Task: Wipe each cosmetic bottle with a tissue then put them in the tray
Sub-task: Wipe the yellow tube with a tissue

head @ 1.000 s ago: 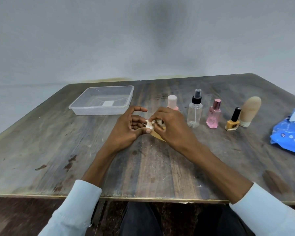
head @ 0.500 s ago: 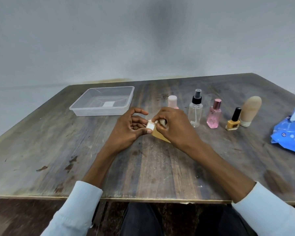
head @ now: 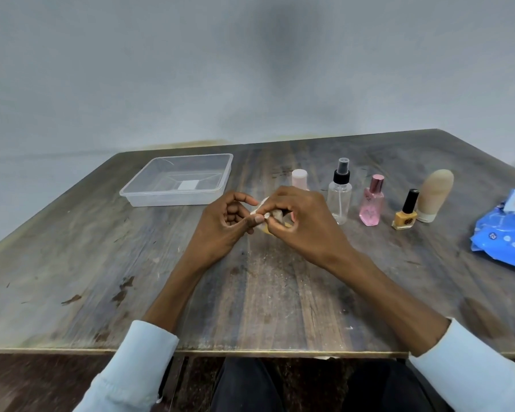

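Over the table's middle, my left hand (head: 220, 227) pinches the white-capped end of a small tan bottle (head: 265, 231). My right hand (head: 304, 221) is curled over the bottle's other end and presses a crumpled tissue (head: 275, 215) against it. Most of the bottle is hidden by my fingers. The clear plastic tray (head: 173, 199) stands to the back left with no bottle in it. Right of my hands stand a pink-capped bottle (head: 299, 178), a clear spray bottle (head: 339, 197), a pink perfume bottle (head: 371, 203), a yellow nail polish (head: 405, 212) and a beige tube (head: 434, 194).
A blue pack of wipes (head: 506, 236) lies at the table's right edge. The worn wooden table (head: 131, 278) ends close to my body, and a plain wall runs behind it.
My right hand has closed further over the small bottle with the tissue, so less of the tan body shows. My left hand keeps its pinch on the cap end.
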